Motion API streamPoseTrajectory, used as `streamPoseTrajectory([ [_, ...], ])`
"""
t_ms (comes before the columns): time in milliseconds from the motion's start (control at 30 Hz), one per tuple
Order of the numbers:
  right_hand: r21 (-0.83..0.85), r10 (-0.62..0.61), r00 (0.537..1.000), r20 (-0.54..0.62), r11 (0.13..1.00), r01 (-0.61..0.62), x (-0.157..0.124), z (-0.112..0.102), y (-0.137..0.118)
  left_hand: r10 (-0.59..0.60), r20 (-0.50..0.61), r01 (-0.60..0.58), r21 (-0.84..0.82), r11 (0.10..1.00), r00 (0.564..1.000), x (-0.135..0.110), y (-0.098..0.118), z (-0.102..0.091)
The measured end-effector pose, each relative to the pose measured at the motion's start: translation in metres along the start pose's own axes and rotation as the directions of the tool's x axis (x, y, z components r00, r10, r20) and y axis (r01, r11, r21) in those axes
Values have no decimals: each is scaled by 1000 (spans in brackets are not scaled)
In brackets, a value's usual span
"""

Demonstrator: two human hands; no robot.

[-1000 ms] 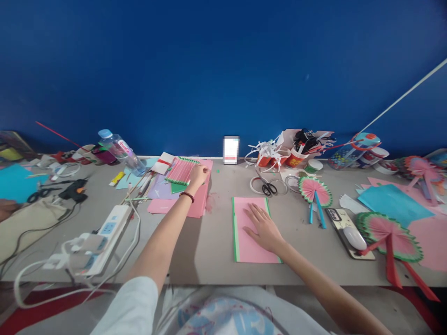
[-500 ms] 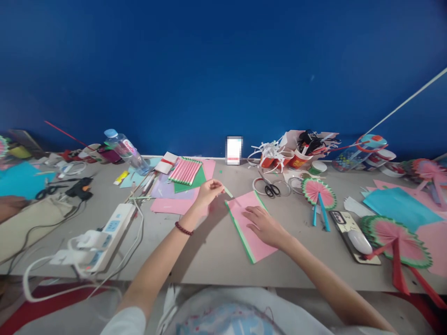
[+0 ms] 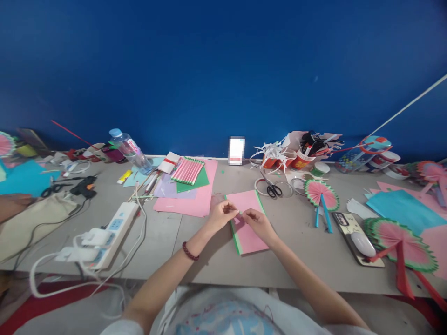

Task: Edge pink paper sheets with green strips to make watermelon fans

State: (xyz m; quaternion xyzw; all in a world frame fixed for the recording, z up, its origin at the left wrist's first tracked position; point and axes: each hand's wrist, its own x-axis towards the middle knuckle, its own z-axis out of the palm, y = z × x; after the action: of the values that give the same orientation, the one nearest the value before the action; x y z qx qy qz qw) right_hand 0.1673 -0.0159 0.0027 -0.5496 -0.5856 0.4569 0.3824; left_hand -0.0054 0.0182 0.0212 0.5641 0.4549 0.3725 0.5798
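Above a pink sheet of paper with green edge bands (image 3: 250,241), my two hands meet with their fingertips nearly touching. My left hand (image 3: 223,217), with a dark red bead bracelet on its wrist, is closed in a pinch over the sheet's left part. Facing it, my right hand (image 3: 259,225) pinches too. Between the fingertips shows a bit of a small pale strip (image 3: 240,213); most of it is hidden by the fingers. Left of the sheet lies a pleated pink and green paper (image 3: 188,170) on a green sheet (image 3: 201,180) and pink sheets (image 3: 206,200).
Black-handled scissors (image 3: 274,190) and tape rolls (image 3: 286,188) lie beyond the sheet. To the right are paper fans (image 3: 321,193), a phone (image 3: 342,222) and a mouse (image 3: 362,244). A power strip (image 3: 120,223), bottle (image 3: 131,151) and glue gun (image 3: 84,187) stand left, near another person's hand (image 3: 16,208).
My left hand has come down and right with the pale strip, over the sheet. My right hand has gone from lying spread on the paper to a pinch. The sheet has turned slightly.
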Motion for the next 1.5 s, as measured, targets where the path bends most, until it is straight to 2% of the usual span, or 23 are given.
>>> streamPoseTrajectory([
  [100,-29,-15,999,37,999,16,-2,-3,2,113,6,-109,300,948,994,-12,1,-6],
  [167,-62,-20,998,52,998,24,-4,-5,1,193,25,-176,531,829,981,-21,-2,-11],
  [233,-83,-20,997,71,996,25,-5,-7,0,242,100,-243,690,682,965,-32,-7,-14],
  [367,-77,-10,990,141,997,21,-5,-16,1,300,267,-387,790,476,916,-56,-17,-9],
  [467,-105,18,981,192,994,2,-1,-26,0,308,302,-409,824,391,902,-73,-18,4],
  [567,-195,38,981,192,981,0,5,-32,-5,304,316,-412,844,342,899,-86,-19,22],
  [667,-258,47,987,156,966,-5,11,-29,-14,322,319,-418,853,313,892,-92,-22,38],
  [767,-290,-1,989,145,956,44,15,-18,-20,347,295,-399,873,281,890,-94,-27,50],
  [867,-297,-72,979,190,947,127,20,-4,-22,348,273,-374,889,264,897,-94,-32,57],
  [967,-320,-84,978,191,937,143,24,7,-20,356,244,-355,889,290,902,-94,-36,58],
  [1167,-470,-7,998,64,882,37,23,25,-22,352,240,-351,888,296,905,-96,-39,56],
  [1267,-536,-18,999,34,844,33,21,31,-23,353,242,-358,880,312,904,-97,-33,53],
  [1400,-582,-67,997,27,810,70,19,36,-21,341,198,-335,849,409,919,-94,-23,37],
  [1500,-619,-79,997,13,782,70,17,37,-20,378,128,-287,870,401,917,-90,-21,20],
])
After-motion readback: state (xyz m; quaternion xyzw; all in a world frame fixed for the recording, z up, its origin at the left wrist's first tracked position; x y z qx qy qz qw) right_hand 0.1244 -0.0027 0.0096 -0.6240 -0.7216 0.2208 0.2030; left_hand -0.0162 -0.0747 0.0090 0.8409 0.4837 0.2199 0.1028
